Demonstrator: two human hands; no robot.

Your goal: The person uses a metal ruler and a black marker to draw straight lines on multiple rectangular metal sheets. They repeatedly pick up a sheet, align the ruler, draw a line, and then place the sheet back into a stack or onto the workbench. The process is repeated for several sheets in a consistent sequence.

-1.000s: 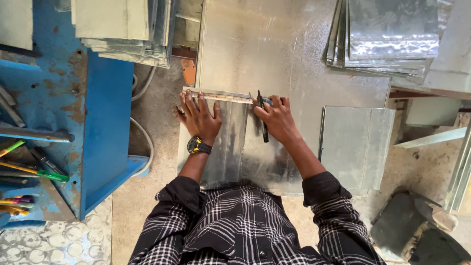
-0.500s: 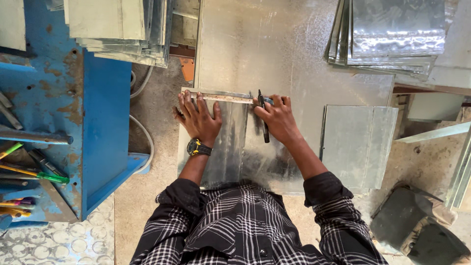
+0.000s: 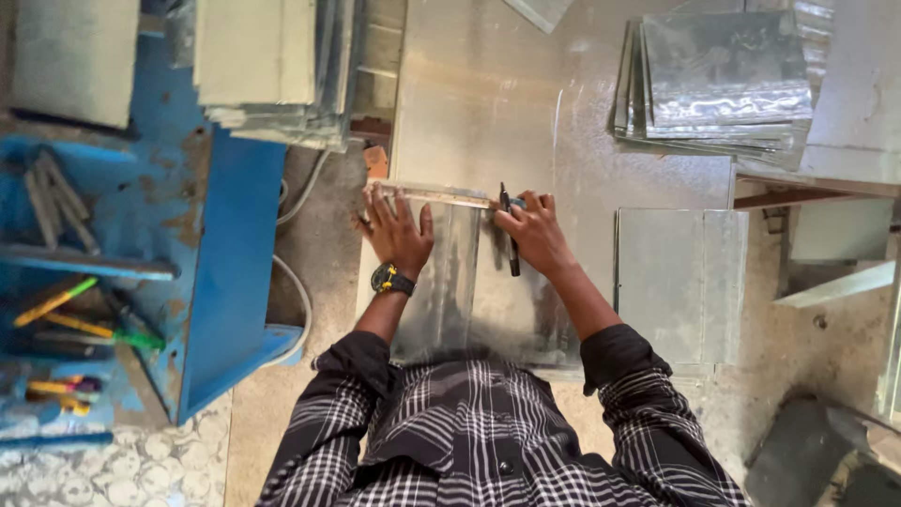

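Left of frame centre, the left hand point(image 3: 399, 230) lay spread flat, pressing the thin metal straightedge point(image 3: 436, 194), whose long axis ran left to right, onto the grey galvanised sheet point(image 3: 488, 300). Just right, the right hand point(image 3: 533, 230) pinched a dark marker pen point(image 3: 510, 246) at the straightedge's right end.

Sheets around the hands
The ruler point(image 3: 434, 194) lies on the metal sheet point(image 3: 469, 291); a sheet stack point(image 3: 718, 84) lies behind-right, a tool tray point(image 3: 75, 310) left.

Shirt point(image 3: 488, 441) blk/wht plaid; watch point(image 3: 389, 280) blk w/ yellow; bench point(image 3: 230, 272) blue; metal sheet point(image 3: 488, 103) silver-grey.
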